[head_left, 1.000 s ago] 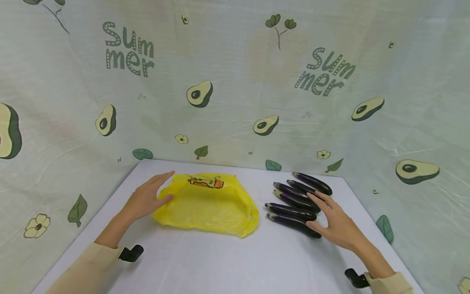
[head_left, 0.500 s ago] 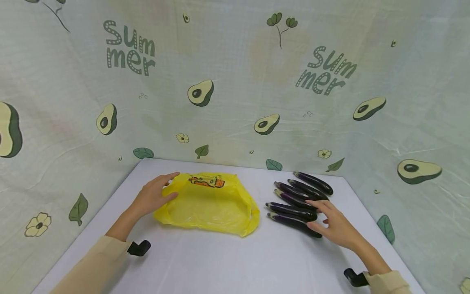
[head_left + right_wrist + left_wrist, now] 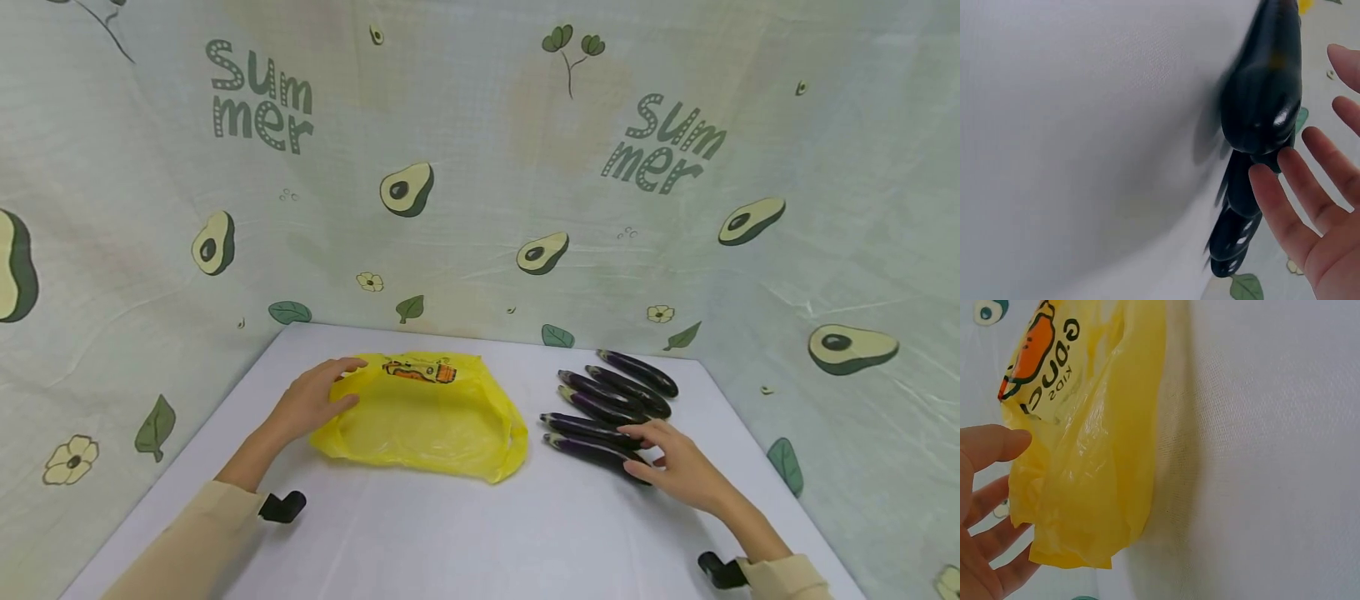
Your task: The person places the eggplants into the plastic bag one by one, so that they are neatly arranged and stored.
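Note:
A yellow plastic bag (image 3: 420, 425) with a cartoon print lies on the white table, its mouth facing me. My left hand (image 3: 307, 404) is at its left edge with thumb and fingers spread; in the left wrist view the thumb overlaps the bag (image 3: 1100, 444) and the other fingers reach behind its edge. Several dark purple eggplants (image 3: 633, 372) lie side by side on the right. Over the nearest eggplant (image 3: 581, 448) is my right hand (image 3: 678, 467), fingers loosely bent and thumb apart. The right wrist view shows the fingers beside the blunt end of an eggplant (image 3: 1263, 103).
A pale cloth (image 3: 465, 125) printed with avocados, leaves and "summer" hangs behind the table and along both sides. The white tabletop (image 3: 465, 533) reaches toward me between the arms. Black camera mounts (image 3: 283, 507) are on both wrists.
My left hand has moved slightly right, over the bag's edge. My right hand has come down and nearer to me, from the middle eggplants to the nearest ones, its fingers bending more.

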Demonstrator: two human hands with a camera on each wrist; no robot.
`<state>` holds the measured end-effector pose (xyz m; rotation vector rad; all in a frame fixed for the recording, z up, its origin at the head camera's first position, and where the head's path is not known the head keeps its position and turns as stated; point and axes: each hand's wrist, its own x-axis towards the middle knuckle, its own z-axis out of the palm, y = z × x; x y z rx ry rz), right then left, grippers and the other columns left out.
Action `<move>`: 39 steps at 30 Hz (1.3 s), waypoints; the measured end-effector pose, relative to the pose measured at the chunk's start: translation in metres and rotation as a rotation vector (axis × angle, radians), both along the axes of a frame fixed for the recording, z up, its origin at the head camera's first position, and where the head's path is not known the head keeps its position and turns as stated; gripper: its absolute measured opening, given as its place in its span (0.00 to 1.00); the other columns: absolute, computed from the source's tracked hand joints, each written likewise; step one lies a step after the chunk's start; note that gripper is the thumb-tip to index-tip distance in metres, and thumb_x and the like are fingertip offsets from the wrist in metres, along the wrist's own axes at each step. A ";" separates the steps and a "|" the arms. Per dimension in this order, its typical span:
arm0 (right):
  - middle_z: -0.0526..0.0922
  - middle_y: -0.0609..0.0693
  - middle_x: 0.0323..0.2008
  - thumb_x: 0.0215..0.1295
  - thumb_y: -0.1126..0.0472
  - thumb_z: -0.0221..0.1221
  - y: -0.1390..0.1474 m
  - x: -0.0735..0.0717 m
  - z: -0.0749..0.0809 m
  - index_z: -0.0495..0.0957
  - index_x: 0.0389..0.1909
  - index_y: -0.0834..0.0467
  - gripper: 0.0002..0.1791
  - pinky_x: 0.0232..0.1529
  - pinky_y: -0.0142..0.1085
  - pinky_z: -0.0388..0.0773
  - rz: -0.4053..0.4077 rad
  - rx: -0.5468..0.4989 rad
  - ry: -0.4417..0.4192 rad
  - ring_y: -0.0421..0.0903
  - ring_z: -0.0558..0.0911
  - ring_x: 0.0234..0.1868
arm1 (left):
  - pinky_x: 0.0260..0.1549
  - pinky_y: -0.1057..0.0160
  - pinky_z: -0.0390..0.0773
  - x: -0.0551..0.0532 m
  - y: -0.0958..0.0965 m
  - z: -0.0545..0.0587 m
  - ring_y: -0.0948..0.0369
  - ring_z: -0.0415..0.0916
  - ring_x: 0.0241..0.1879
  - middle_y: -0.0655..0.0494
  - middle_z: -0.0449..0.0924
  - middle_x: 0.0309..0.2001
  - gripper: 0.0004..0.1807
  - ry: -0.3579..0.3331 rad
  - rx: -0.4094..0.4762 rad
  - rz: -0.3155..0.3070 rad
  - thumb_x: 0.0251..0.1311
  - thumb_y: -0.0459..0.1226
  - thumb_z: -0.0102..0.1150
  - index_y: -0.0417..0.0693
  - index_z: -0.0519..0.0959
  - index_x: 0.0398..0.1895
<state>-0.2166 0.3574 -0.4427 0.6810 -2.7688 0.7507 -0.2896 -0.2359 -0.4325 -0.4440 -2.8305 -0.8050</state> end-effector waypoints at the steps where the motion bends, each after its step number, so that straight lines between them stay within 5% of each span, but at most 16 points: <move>1: 0.82 0.51 0.51 0.65 0.59 0.74 0.000 0.000 -0.001 0.81 0.64 0.56 0.27 0.36 0.38 0.85 -0.002 0.001 -0.001 0.51 0.81 0.45 | 0.64 0.34 0.74 0.000 0.000 0.000 0.38 0.75 0.66 0.40 0.72 0.73 0.31 0.004 -0.003 -0.003 0.70 0.36 0.68 0.49 0.73 0.75; 16: 0.85 0.50 0.53 0.65 0.63 0.74 0.004 0.003 -0.004 0.83 0.62 0.58 0.24 0.35 0.34 0.82 0.074 -0.004 -0.024 0.45 0.82 0.44 | 0.69 0.32 0.68 0.000 -0.007 -0.004 0.38 0.68 0.71 0.42 0.76 0.70 0.30 0.027 -0.022 -0.110 0.67 0.29 0.69 0.53 0.77 0.72; 39: 0.85 0.53 0.54 0.66 0.64 0.72 0.002 0.000 -0.003 0.83 0.63 0.57 0.25 0.39 0.34 0.85 0.117 0.066 -0.146 0.42 0.82 0.46 | 0.65 0.33 0.73 0.002 -0.008 -0.011 0.40 0.74 0.66 0.43 0.78 0.67 0.36 -0.003 -0.025 -0.144 0.66 0.26 0.69 0.55 0.74 0.76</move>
